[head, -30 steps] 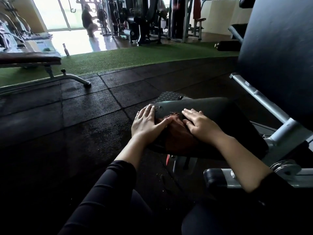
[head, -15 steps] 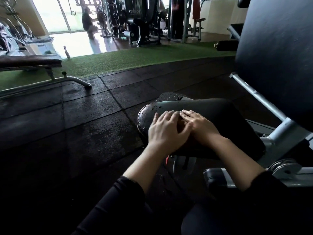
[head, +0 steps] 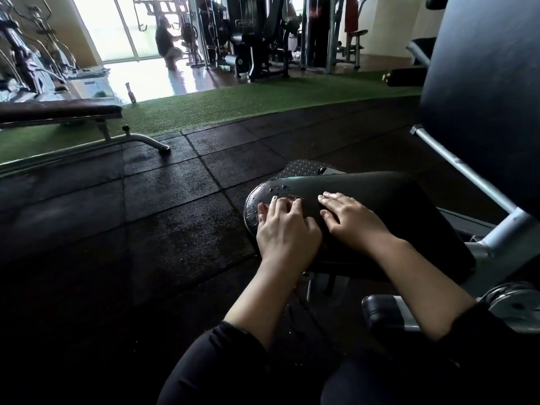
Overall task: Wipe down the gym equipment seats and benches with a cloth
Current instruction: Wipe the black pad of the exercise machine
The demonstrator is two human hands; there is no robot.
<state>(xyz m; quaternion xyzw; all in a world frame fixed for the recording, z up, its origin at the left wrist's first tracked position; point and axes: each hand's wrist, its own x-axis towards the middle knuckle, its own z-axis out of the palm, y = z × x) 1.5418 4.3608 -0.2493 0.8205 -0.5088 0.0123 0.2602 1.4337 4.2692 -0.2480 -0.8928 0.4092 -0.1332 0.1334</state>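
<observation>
The black padded seat (head: 380, 194) of a gym machine lies in front of me, with its tall black backrest (head: 482, 97) rising at the right. My left hand (head: 285, 229) presses down with curled fingers near the seat's rounded front end. It covers a reddish-brown cloth (head: 294, 197), and only a frayed bit shows at the fingertips. My right hand (head: 350, 220) rests flat on the seat just right of the left hand, fingers slightly apart, with nothing in it.
The machine's grey metal frame (head: 455, 168) runs diagonally at the right. A flat bench (head: 58, 112) stands at the left on green turf (head: 233, 103). A bottle (head: 130, 93) stands on the floor beyond. A person (head: 166, 42) crouches by distant machines.
The cloth lay visible between both hands a second ago. My left hand moved onto it and slid it toward the seat's front end. My right hand stayed almost still.
</observation>
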